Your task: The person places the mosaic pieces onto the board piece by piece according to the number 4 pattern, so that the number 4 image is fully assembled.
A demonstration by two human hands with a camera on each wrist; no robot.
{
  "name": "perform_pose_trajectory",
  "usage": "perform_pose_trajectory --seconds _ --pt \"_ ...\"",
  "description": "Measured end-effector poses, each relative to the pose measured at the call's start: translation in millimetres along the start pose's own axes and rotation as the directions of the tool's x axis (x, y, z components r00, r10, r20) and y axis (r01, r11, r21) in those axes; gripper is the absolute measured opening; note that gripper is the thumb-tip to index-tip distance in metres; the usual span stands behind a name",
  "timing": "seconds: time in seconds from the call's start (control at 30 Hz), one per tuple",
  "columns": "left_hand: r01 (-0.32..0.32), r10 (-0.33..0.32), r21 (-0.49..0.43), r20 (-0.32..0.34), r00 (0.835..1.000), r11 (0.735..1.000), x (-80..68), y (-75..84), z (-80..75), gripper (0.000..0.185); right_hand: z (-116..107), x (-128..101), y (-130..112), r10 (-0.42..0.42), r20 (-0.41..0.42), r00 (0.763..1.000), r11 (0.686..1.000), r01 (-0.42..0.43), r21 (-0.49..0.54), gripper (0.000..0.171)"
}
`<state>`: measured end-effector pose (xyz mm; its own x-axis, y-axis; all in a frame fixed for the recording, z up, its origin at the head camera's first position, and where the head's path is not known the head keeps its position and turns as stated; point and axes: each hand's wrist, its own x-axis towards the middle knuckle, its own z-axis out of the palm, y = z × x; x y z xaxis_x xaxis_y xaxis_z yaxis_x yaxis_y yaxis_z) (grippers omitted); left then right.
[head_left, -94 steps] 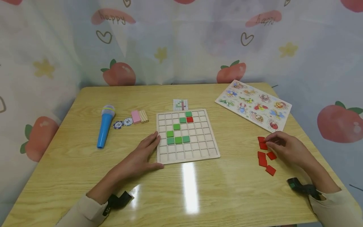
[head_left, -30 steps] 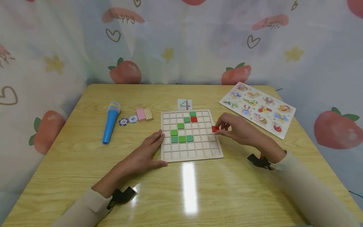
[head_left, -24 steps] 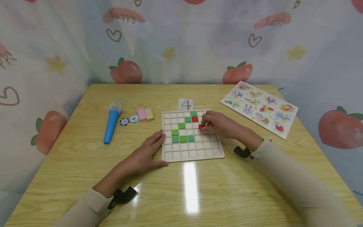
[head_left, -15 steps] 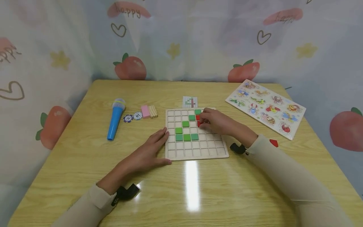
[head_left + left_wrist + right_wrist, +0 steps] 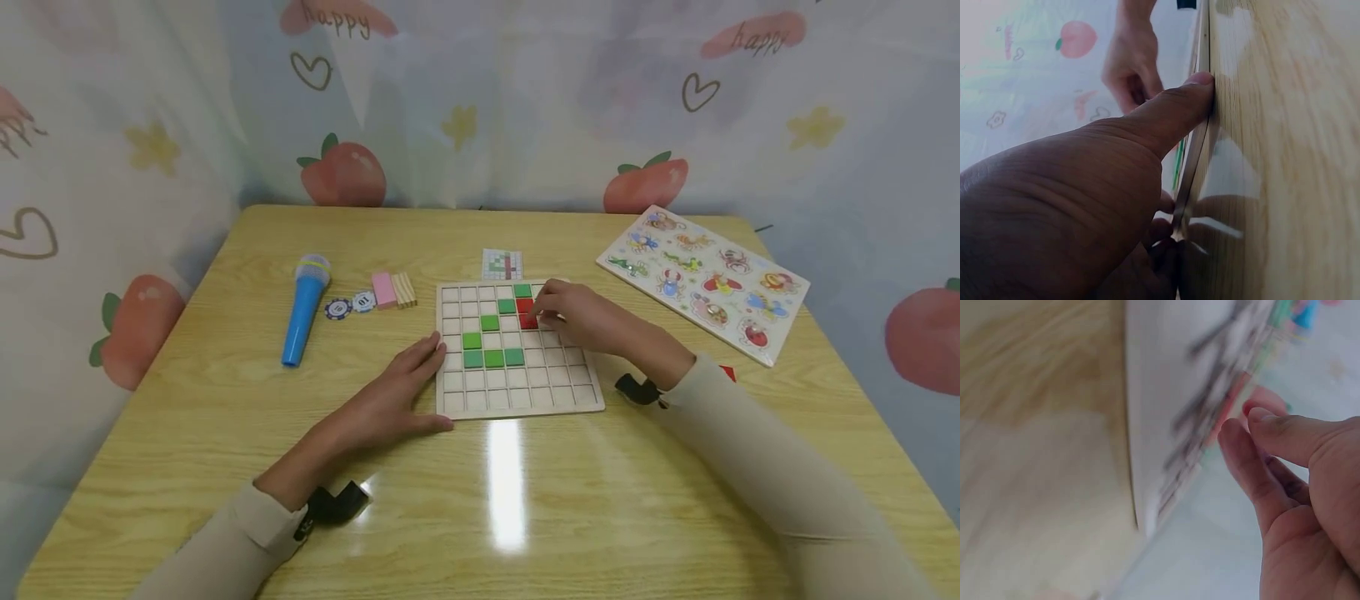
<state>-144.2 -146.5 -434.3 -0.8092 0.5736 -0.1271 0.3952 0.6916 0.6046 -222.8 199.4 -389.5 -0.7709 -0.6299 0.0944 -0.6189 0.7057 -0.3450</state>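
Red tile (image 5: pixel 527 321) sits in a cell of the grid board (image 5: pixel 517 392), directly below another red tile (image 5: pixel 524 305), in the board's far right part. The right hand (image 5: pixel 581 318) is over that spot with its fingertips curled onto the tile — whether they pinch it or only press on it cannot be told, since the wrist view is blurred. Green tiles (image 5: pixel 492 358) fill 6 other cells: 1 at the far edge beside the upper red tile, then a diagonal down to a row of 3 near the board's middle.

The left hand (image 5: pixel 390 404) lies flat on the table (image 5: pixel 225 433) with straight fingers, thumb against the board's near left corner and fingers along its left edge; it grips nothing. The left wrist view shows the thumb (image 5: pixel 1172 115) pressed to the board's edge.

The board lies at the middle of the table. Just past its far edge is a small pattern card (image 5: pixel 502 264). Toward the left edge lie a blue microphone (image 5: pixel 303 310), 2 chips (image 5: pixel 350 305), a pink block (image 5: pixel 383 289) and a wooden block (image 5: pixel 405 288) touching it. At the far right corner lies an animal puzzle (image 5: pixel 701 281). A bit of another red tile (image 5: pixel 727 372) shows behind the right sleeve — near the right edge.
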Motion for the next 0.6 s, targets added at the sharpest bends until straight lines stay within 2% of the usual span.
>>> perform_pose_trajectory --seconds 0.07,0.13,0.23,0.33,0.4,0.47,0.57,0.6 --pt "0.001 -0.001 -0.001 0.000 1.000 1.000 0.3 -0.7 1.0 0.112 -12 -18 -1 0.011 -0.074 0.997 1.000 -0.011 0.004 0.020" --pt "-0.002 0.002 0.005 -0.002 1.000 1.000 0.7 -0.3 1.5 0.112 -27 -42 -1 -0.001 -0.187 0.982 1.000 0.001 0.003 0.025" --pt "0.005 -0.005 0.009 0.003 1.000 1.000 2.2 1.0 1.8 0.113 -45 -86 1 -0.047 -0.354 0.934 0.999 0.044 -0.017 0.031" --pt "0.004 -0.004 0.010 0.010 1.000 1.000 3.0 1.8 1.6 0.113 -54 -134 6 -0.044 -0.454 0.890 0.999 0.045 -0.010 0.038" --pt "0.003 -0.003 0.009 0.011 1.000 1.000 2.9 2.1 1.4 0.113 -54 -166 9 0.016 -0.489 0.872 1.000 -0.005 0.024 0.040" --pt "0.002 -0.002 0.007 0.009 1.000 1.000 2.4 2.0 1.2 0.112 -50 -196 12 0.115 -0.516 0.849 0.993 -0.081 0.088 0.039" --pt "0.007 -0.007 0.002 0.007 1.000 1.000 0.9 1.4 0.9 0.111 -40 -232 17 0.273 -0.548 0.791 0.959 -0.183 0.214 0.032" --pt "0.007 -0.007 0.001 0.007 1.000 1.000 0.4 1.0 1.1 0.111 -37 -242 18 0.315 -0.566 0.762 0.942 -0.178 0.284 0.029"
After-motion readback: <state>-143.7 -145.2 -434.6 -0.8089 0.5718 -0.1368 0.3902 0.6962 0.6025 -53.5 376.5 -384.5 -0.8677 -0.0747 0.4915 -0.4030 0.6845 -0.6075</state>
